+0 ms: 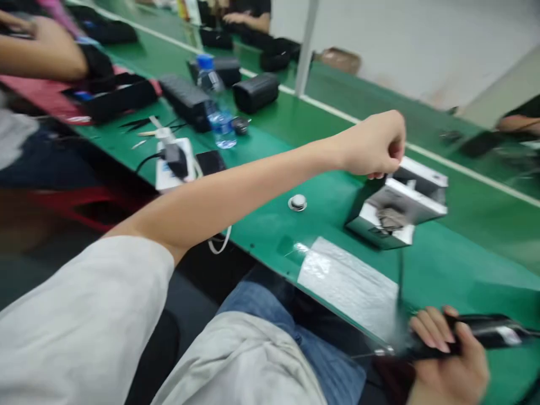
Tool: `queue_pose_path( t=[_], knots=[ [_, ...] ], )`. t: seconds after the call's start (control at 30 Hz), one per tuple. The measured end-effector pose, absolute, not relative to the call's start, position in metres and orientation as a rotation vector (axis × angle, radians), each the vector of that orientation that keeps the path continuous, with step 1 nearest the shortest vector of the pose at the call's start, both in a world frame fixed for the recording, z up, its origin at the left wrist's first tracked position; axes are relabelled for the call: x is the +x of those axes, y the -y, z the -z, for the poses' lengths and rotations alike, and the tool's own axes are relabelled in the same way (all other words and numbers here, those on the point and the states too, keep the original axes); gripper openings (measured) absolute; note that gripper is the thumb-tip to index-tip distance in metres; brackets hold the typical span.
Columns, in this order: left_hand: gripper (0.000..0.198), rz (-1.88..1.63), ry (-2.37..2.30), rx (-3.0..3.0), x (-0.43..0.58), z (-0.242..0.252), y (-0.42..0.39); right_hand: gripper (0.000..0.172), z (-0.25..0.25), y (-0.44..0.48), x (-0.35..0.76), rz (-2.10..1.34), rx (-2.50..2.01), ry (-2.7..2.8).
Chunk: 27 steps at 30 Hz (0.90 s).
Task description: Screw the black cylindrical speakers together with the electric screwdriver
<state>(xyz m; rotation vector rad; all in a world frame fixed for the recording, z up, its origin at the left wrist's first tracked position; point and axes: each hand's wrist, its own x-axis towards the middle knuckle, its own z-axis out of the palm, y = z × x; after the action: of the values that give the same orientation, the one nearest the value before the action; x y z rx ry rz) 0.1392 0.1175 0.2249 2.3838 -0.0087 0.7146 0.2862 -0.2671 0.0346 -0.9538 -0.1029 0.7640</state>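
My left hand (375,143) reaches across the table, fingers pinched together at the upper left edge of a black-and-white box (379,239). Whatever the fingertips hold, if anything, is hidden. The box has open compartments with white inner walls; a crumpled brownish-grey thing (391,219) sits in the front one. At the lower right, my right hand (451,354) is wrapped round a black electric screwdriver (485,332), its thin metal bit pointing left past the table edge. Between the hands lies a clear bubble-wrap sheet (346,287). A small round white-and-silver part (297,203) rests left of the box.
Left of my forearm are a white power strip (162,174) with a plug, a dark phone (211,162), a blue-capped water bottle (221,121) and black cases (255,91). Another person's arm (42,50) is at the upper left. A metal post (306,50) rises behind.
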Motion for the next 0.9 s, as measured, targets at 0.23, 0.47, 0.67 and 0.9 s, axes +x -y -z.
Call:
queue_pose_path(
  t=[0.23, 0.47, 0.67, 0.9],
  knots=[
    [0.034, -0.564, -0.148, 2.604, 0.227, -0.242, -0.087, 0.057, -0.048, 0.266, 0.280, -0.665, -0.905, 0.129],
    [0.023, -0.511, -0.282, 2.731, 0.220, -0.227, -0.105, 0.058, -0.052, 0.266, 0.279, -0.667, -0.910, 0.106],
    [0.033, -0.562, -0.382, 2.636, 0.158, -0.224, -0.120, 0.056, -0.053, 0.266, 0.280, -0.683, -0.909, 0.082],
    [0.047, -0.320, -0.797, 2.493, 0.034, -0.145, -0.103, 0.039, -0.047, 0.278, 0.277, -0.700, -0.692, -0.003]
  ],
)
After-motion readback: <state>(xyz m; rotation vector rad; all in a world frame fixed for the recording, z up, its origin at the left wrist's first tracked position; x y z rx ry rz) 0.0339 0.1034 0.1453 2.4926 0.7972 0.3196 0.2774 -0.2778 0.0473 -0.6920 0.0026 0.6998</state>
